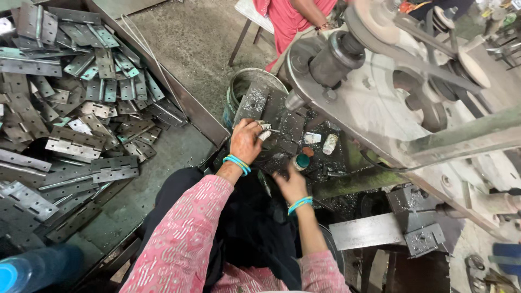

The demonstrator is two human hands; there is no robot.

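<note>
My left hand (247, 140) rests on a dark metal plate (287, 127) at the base of a machine, its bandaged fingertips closed on a small metal piece (267, 130). My right hand (291, 183) hovers just below a small green-capped bottle (302, 161) that stands on the same plate; the hand is blurred, and whether it touches the bottle I cannot tell. Both wrists carry turquoise bangles, and pink patterned sleeves cover my arms.
A big heap of grey metal hinges (70, 108) fills a tray on the left. A round bucket (244, 89) stands beyond the plate. A belt-driven machine (391, 81) looms at the right. Another person in red (296, 19) sits at the top. A blue bottle (21, 268) lies bottom left.
</note>
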